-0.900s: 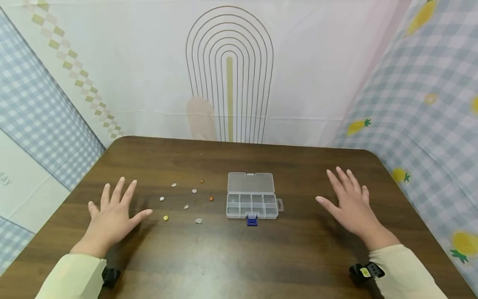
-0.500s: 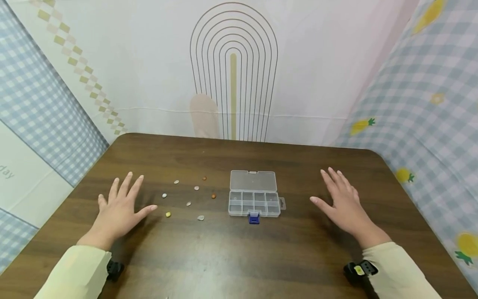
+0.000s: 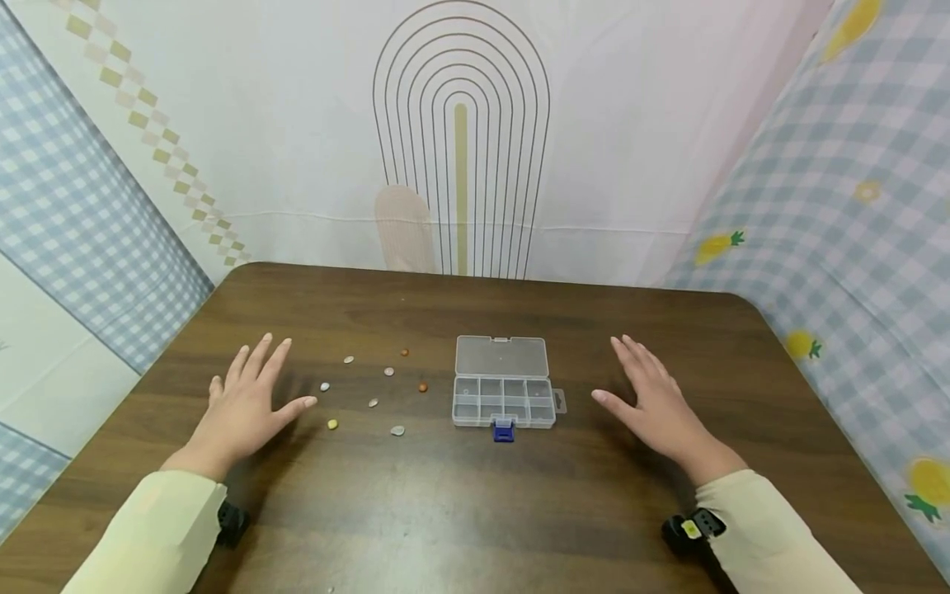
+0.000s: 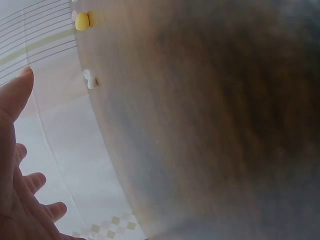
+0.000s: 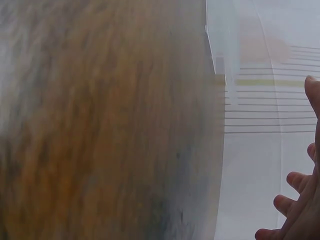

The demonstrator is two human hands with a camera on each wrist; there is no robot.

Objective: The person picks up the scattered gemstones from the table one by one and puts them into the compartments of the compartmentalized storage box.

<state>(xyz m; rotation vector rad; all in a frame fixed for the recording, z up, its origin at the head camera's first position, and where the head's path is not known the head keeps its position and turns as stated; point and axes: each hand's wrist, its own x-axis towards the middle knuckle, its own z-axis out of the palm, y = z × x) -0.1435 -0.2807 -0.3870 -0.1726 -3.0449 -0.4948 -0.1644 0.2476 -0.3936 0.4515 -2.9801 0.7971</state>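
Observation:
My left hand point(image 3: 241, 412) is spread above the left part of the table, its fingers straight and holding nothing. Just right of its thumb lie several small pebble-like pieces: a yellow one point(image 3: 332, 424), a white one point(image 3: 324, 386), a grey one point(image 3: 397, 431) and a brown-orange one point(image 3: 423, 387) among them. In the left wrist view the yellow piece point(image 4: 82, 21) shows beyond the thumb. A clear plastic compartment box point(image 3: 505, 402) with a blue latch point(image 3: 503, 432) lies at mid-table, its lid point(image 3: 500, 356) folded back. Right of the box, my right hand point(image 3: 656, 408) is spread, holding nothing.
The brown wooden table point(image 3: 460, 511) has rounded far corners. Behind it hangs a white cloth point(image 3: 609, 124) with an arch print, and a checked cloth point(image 3: 831, 206) borders the right side. Each wrist wears a black camera, such as the right camera point(image 3: 686, 532).
Both hands have moved inward, the right hand leftward toward the box and the left hand slightly rightward. The box and small pieces lie as before; the head view has shifted a little.

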